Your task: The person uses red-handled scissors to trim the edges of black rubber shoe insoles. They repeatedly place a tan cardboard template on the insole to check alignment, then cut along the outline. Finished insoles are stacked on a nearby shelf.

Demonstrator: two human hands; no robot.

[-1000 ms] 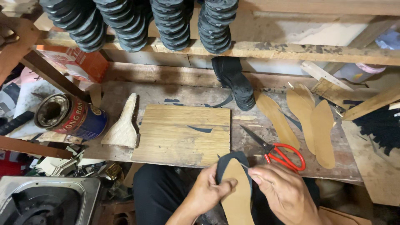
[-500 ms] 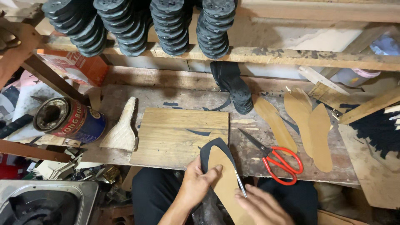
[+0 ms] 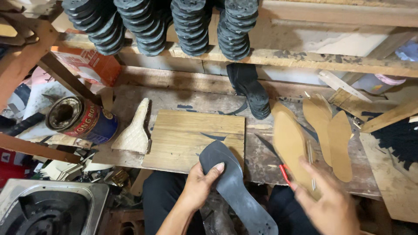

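My left hand (image 3: pixel 198 188) grips a black rubber sole (image 3: pixel 233 185) by its edge, thumb on top. The sole points toe-up over the front edge of the wooden board (image 3: pixel 191 132). My right hand (image 3: pixel 328 206), blurred, holds the heel end of a tan insole (image 3: pixel 289 141). That insole lies slanted on the bench to the right of the board. It covers most of the red-handled scissors (image 3: pixel 284 173), of which only a blade tip and a sliver of red handle show.
More tan insoles (image 3: pixel 333 135) lie right of the held one. A stack of black soles (image 3: pixel 252 93) leans at the bench's back, and rows of black soles (image 3: pixel 191 26) hang above the shelf. A tin can (image 3: pixel 80 122) and a pale wedge (image 3: pixel 135 130) sit left.
The tan insole, earlier pressed on the black sole between both hands, has been lifted off by my right hand and carried right over the scissors. My left hand keeps the black sole.
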